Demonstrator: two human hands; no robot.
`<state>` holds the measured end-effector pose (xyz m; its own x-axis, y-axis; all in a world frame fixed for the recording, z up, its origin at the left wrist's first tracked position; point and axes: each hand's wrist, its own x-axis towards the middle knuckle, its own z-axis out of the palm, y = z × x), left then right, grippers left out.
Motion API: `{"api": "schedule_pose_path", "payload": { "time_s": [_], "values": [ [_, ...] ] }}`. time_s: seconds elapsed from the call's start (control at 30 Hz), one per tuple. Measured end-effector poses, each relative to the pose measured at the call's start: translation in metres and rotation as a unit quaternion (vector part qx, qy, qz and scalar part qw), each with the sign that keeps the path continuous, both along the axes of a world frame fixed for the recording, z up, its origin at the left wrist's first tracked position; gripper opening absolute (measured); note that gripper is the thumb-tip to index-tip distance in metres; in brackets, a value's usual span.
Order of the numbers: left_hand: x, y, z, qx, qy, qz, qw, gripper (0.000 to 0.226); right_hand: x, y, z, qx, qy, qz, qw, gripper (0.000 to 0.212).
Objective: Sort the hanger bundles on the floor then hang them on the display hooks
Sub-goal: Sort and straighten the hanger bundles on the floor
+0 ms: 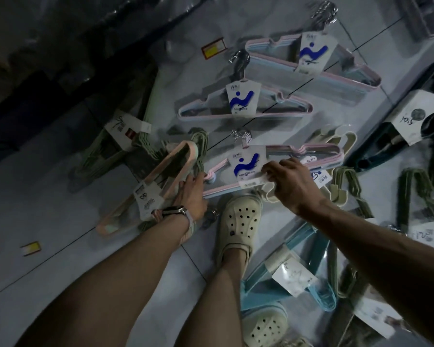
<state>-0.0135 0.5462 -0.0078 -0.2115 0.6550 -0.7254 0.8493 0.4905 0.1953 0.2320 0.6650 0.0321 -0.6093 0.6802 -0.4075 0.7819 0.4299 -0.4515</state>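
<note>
Pastel bundle in both hands, being sorted.
My right hand (291,181) pinches the card (246,166); my left hand (193,194) grips the bundle (321,151) at its 9 o'clock end, just above my clog (238,221). I think it is best held level, then laid hook-aligned under the matching bundle (243,101) at 12 o'clock.

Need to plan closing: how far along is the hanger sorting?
Done: far pink bundle and middle pink bundle lie side by side. In hand: left hand and right hand grip a third matching bundle. Left: green bundle, teal bundle, peach bundle scattered; no hooks visible, nothing hung.
</note>
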Motion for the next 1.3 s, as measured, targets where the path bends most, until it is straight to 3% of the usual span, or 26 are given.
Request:
{"api": "schedule_pose_path", "payload": {
  "time_s": [0.2,0.4,0.5,0.73,1.0,1.13,1.2,1.3],
  "values": [
    [-0.021,0.049,0.047,0.129,-0.011,-0.043,0.991,0.065,0.017,0.014,0.034,0.06,0.058,-0.022,0.996,0.024],
    [-0.048,0.109,0.048,0.234,0.022,-0.045,0.971,0.071,-0.014,0.053,0.031,0.074,0.033,-0.06,0.995,0.017],
    [-0.056,0.142,0.03,0.236,0.04,-0.025,0.971,0.067,-0.036,0.085,0.007,0.057,0.046,-0.122,0.99,0.019],
    [-0.074,0.171,-0.04,0.235,0.032,0.024,0.971,0.064,-0.065,0.138,-0.051,0.062,0.044,-0.127,0.989,0.02],
    [-0.079,0.189,-0.058,0.206,0.024,0.012,0.978,0.061,-0.069,0.147,-0.088,0.02,0.044,-0.178,0.983,0.036],
    [-0.089,0.185,-0.054,0.167,0.002,-0.01,0.986,0.065,-0.045,0.155,-0.092,0.034,-0.033,-0.154,0.987,0.044],
    [-0.089,0.186,-0.053,0.164,0.004,-0.022,0.986,0.065,-0.031,0.161,-0.093,0.037,-0.101,-0.12,0.987,0.039],
    [-0.09,0.188,-0.056,0.179,0.021,-0.03,0.983,0.066,-0.027,0.166,-0.092,0.035,-0.109,-0.092,0.989,0.03]
  ]
}}
